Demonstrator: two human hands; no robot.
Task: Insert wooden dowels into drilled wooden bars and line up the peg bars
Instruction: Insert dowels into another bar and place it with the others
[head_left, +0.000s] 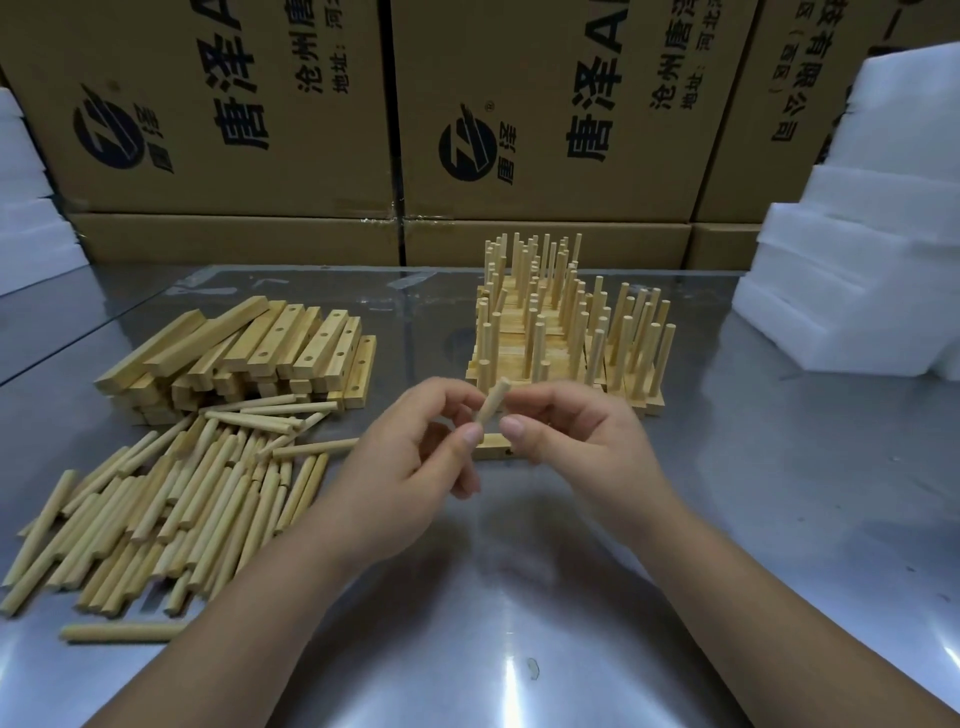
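My left hand (415, 457) and my right hand (576, 431) meet at the table's middle, both pinching one short wooden dowel (492, 401) that stands tilted between them. Just below it lies a drilled wooden bar (492, 448), mostly hidden behind my fingers. Several finished peg bars (566, 332) with upright dowels stand in rows right behind my hands. Loose dowels (171, 499) lie in a heap at the left. A stack of drilled bars (249, 353) sits behind that heap.
The work surface is a shiny metal table (519, 597). Printed cardboard boxes (545, 114) form a wall at the back. White foam blocks (862, 260) pile up at the right, and more foam (26, 208) stands at the far left. One stray dowel (122, 632) lies near the front left.
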